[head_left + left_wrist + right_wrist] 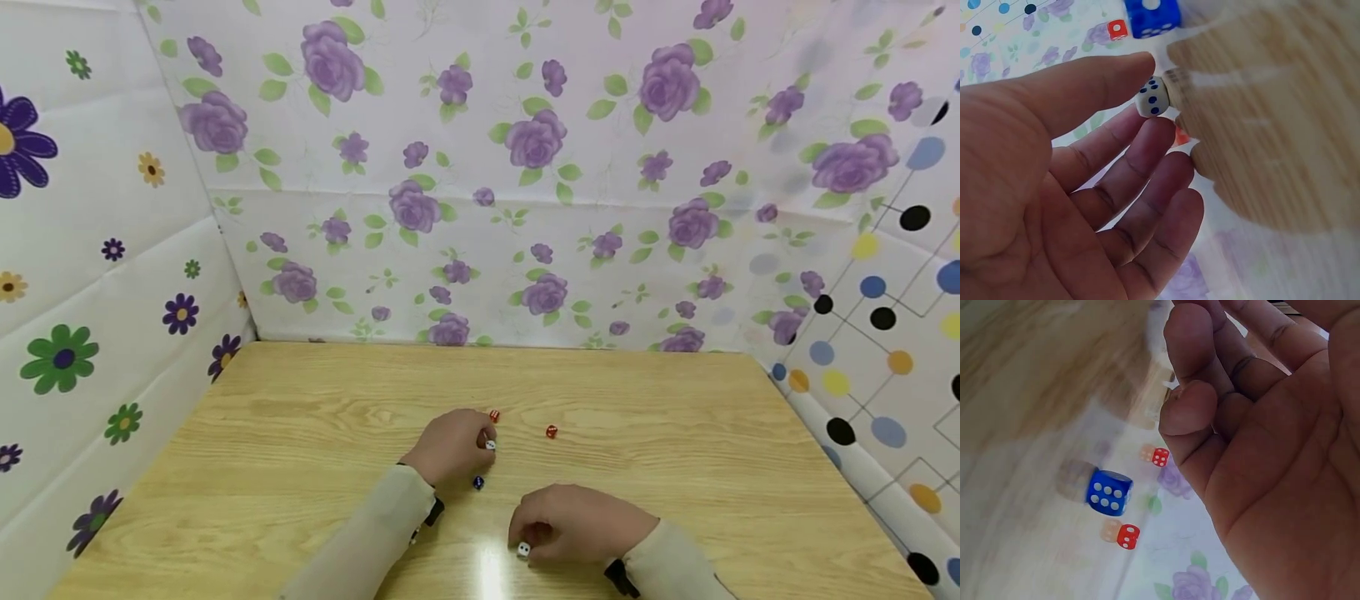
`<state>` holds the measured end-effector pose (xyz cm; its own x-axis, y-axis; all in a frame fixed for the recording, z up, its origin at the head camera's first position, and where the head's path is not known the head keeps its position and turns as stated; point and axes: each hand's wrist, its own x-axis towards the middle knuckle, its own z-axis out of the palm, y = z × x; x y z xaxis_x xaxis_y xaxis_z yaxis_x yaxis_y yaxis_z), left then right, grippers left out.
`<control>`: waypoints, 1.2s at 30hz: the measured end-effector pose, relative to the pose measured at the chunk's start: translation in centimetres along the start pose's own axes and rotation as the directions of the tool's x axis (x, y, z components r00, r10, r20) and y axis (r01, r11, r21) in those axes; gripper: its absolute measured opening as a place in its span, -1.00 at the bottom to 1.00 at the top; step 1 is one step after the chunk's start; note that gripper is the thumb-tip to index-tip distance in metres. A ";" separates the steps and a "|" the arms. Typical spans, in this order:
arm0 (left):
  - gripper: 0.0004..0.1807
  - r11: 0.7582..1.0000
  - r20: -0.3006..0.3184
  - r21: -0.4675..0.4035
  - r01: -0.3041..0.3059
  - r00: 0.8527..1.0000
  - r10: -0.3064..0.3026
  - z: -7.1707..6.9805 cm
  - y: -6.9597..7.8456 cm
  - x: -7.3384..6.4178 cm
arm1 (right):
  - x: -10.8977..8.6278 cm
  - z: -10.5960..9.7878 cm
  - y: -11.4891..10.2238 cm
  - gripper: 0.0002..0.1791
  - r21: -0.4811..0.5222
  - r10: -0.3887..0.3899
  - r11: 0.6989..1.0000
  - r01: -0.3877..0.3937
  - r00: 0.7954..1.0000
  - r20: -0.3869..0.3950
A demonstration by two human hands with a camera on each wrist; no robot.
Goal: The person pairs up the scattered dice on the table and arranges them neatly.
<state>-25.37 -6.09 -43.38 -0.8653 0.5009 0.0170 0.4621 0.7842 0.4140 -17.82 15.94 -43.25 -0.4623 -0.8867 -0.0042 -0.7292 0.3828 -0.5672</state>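
Observation:
My left hand (452,446) pinches a white die (1152,98) with blue pips between thumb and index finger, at the table surface. Close below that hand, a blue die (478,482) rests on the wood; the right wrist view shows six white pips on one side of it. My right hand (577,525) is nearer the front, its thumb and index fingertip around a second white die (523,549). That die is hidden in the right wrist view, where the curled fingers (1188,409) show. One red die (494,415) sits just beyond the left fingertips.
Another red die (552,432) lies farther right on the wooden table (637,400). A flowered cloth (480,242) rises behind the table's far edge. Patterned cloths also hang along the left (112,325) and right (885,333) sides.

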 end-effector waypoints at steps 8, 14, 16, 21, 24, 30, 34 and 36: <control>-0.97 1.000 -0.036 0.015 -0.004 0.999 0.005 0.0 0.0 -0.1 | 0.2 0.3 0.0 -0.87 -0.052 0.002 0.999 -0.003 1.000 -0.007; -0.94 1.000 -0.037 0.004 -0.001 0.999 0.001 0.0 0.1 -0.1 | 0.2 0.6 0.2 -0.91 -0.046 0.004 0.999 -0.005 1.000 -0.013; -0.95 1.000 -0.034 0.000 0.002 0.999 -0.002 0.1 0.1 -0.2 | 0.1 0.6 0.3 -0.91 -0.051 0.012 0.999 -0.013 1.000 -0.025; -0.94 1.000 -0.037 -0.004 -0.012 0.999 0.011 0.0 0.5 -0.5 | -0.1 0.3 0.6 -0.91 -0.087 0.062 0.994 -0.071 0.993 -0.101; -0.94 1.000 -0.052 -0.001 -0.025 0.998 0.025 0.0 0.8 -0.6 | -0.4 -0.2 0.7 -0.88 -0.096 0.104 0.988 -0.119 0.984 -0.143; -0.94 0.999 -0.077 -0.003 -0.035 0.996 0.034 -0.5 1.3 -0.9 | -0.9 -1.6 0.8 -0.84 -0.102 0.203 0.968 -0.228 0.956 -0.214; -0.92 0.999 -0.080 -0.013 -0.036 0.996 0.035 -0.8 1.7 -1.4 | -1.1 -2.4 0.6 -0.82 -0.131 0.268 0.937 -0.324 0.907 -0.325; -0.92 0.999 -0.082 -0.016 -0.040 0.996 0.039 -0.9 1.9 -1.6 | -1.3 -2.8 0.4 -0.81 -0.151 0.290 0.917 -0.369 0.877 -0.383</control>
<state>-23.28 -5.70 -41.75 -0.8598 0.4991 0.1079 0.4934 0.7577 0.4271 -18.96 17.94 -41.20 -0.8102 -0.5675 0.1467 -0.5741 0.7176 -0.3943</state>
